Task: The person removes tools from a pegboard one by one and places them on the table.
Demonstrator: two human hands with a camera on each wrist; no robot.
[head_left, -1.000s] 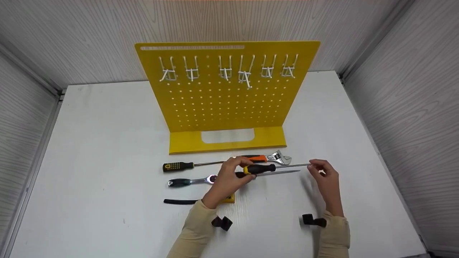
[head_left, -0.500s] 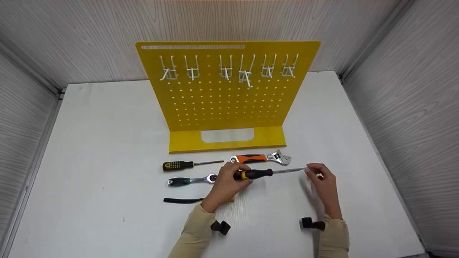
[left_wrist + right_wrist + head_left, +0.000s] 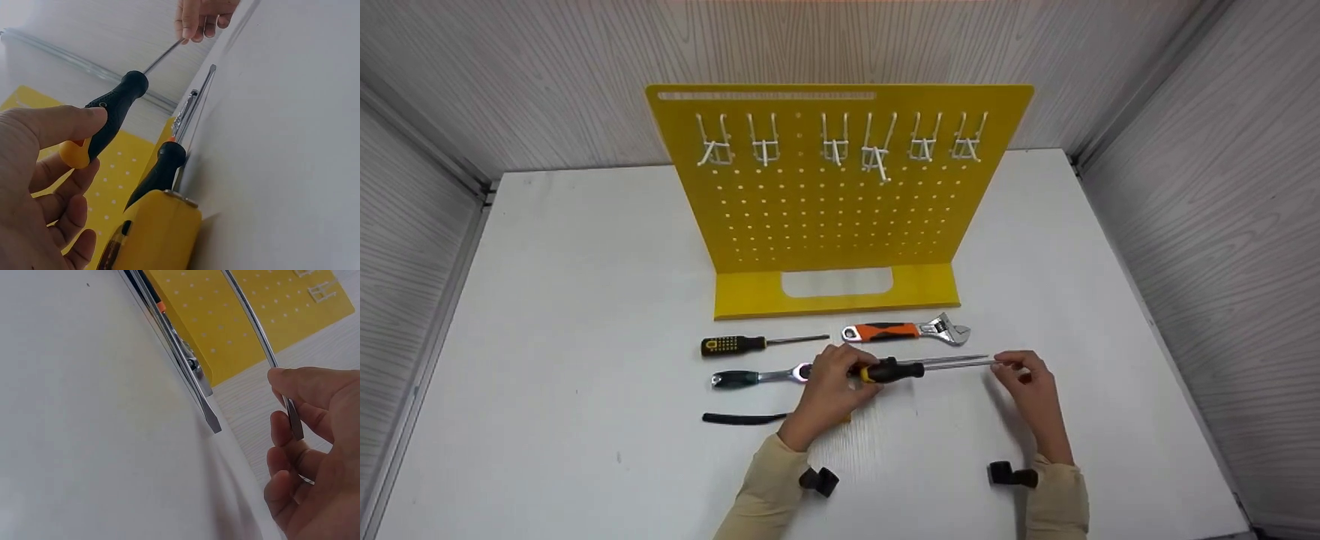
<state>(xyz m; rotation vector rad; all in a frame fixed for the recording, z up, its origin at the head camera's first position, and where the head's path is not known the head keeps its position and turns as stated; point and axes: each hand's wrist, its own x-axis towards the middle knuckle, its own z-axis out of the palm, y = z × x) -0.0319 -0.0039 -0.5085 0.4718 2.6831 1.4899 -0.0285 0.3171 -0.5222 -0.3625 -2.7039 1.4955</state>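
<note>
My left hand [image 3: 831, 386] grips the black and yellow handle of a flat-blade screwdriver [image 3: 896, 371] between thumb and fingers. At the other end, my right hand [image 3: 1030, 386] pinches the shaft near its flat tip, seen closely in the right wrist view. The held screwdriver [image 3: 115, 109] is raised off the table in the left wrist view. Below it lies a second flat-blade screwdriver [image 3: 160, 171], its bare blade pointing right in the head view. A yellow block-shaped thing [image 3: 163, 233] is near my left hand, mostly hidden by it in the head view.
A yellow pegboard [image 3: 840, 202] with several white hooks stands behind the tools. Before it lie an adjustable wrench [image 3: 904, 332], another screwdriver [image 3: 742, 345], a ratchet [image 3: 746, 379] and a black curved bar [image 3: 742, 419]. Wood-patterned walls flank the white table [image 3: 585, 300].
Both hands have drawn slightly nearer and to the left, carrying the screwdriver with them. The lying screwdriver's blade now shows behind the held one. The wrench is more fully uncovered.
</note>
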